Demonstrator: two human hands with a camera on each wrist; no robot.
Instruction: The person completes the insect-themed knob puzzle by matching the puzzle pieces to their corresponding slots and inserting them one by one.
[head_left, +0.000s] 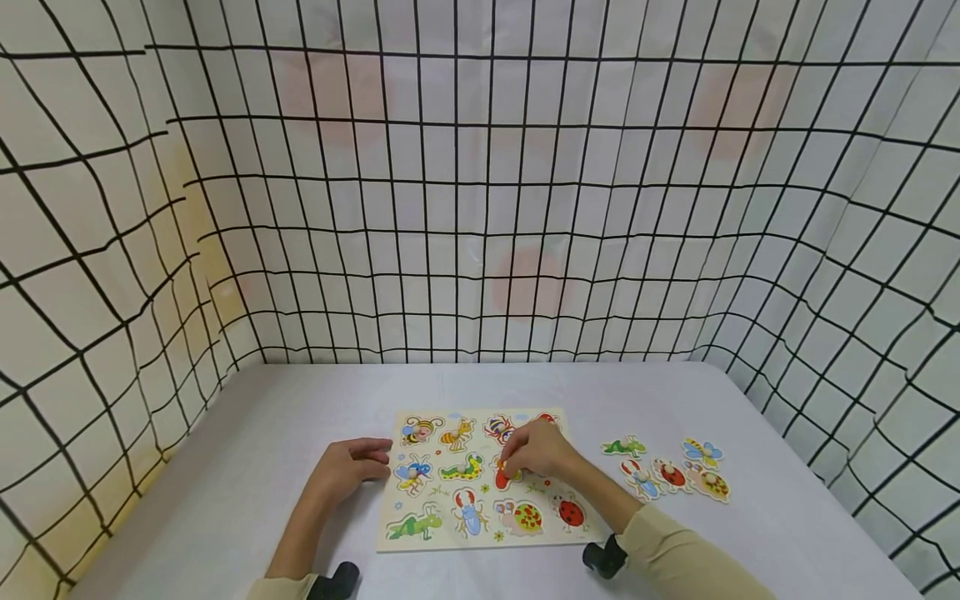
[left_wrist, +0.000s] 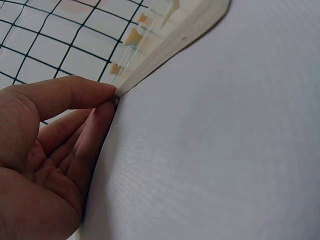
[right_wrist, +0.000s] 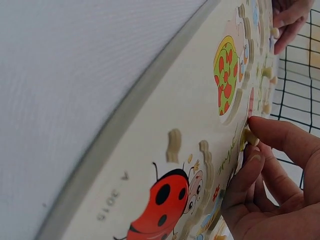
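Note:
A wooden insect peg puzzle board [head_left: 442,541] lies flat on the white table. My right hand [head_left: 542,450] is over its right half, thumb and finger pinching the wooden knob [right_wrist: 251,138] of a red-and-yellow puzzle piece [head_left: 502,478]. The fingers hide most of that piece, and I cannot tell whether it sits fully in its recess. My left hand [head_left: 347,468] rests on the table at the board's left side, its fingertips touching the board's edge [left_wrist: 170,52]. Near the right hand show the red ladybug [right_wrist: 162,202] and the snail [right_wrist: 226,75].
Right of the board lie several loose pieces: a green grasshopper [head_left: 624,447], a blue-winged insect [head_left: 702,452], a blue beetle [head_left: 639,480], a ladybug [head_left: 671,475] and a snail [head_left: 708,482]. White walls with black netting [head_left: 487,208] enclose the table [head_left: 300,400] at the back and sides.

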